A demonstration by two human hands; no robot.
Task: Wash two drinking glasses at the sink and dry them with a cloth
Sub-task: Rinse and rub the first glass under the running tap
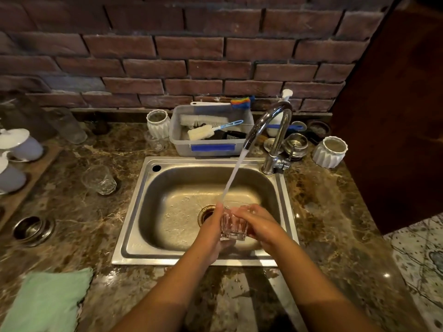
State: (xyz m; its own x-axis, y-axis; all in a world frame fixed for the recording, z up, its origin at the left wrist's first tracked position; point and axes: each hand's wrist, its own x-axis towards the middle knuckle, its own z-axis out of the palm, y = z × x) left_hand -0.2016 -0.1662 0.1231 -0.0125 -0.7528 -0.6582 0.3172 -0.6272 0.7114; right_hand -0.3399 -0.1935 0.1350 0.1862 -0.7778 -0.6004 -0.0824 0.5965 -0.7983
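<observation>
Place: kitchen
Wet end: steel sink [134,248], tap [279,140] running
Beside it: tub [182,144] of bottle brushes [200,133]
Surfaces: marble tabletop [96,224], brick wall [191,44]

Green cloth [48,300], veined brown marble counter [100,226], red-brown brick wall [191,49], white ribbed pots [329,152], blue-taped grey tub [211,144].

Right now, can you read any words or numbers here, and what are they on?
No text here can be read.
Small stamp on the sink rim, front left: too blurred to read.
Blue tape on the plastic tub: no writing shows.
</observation>
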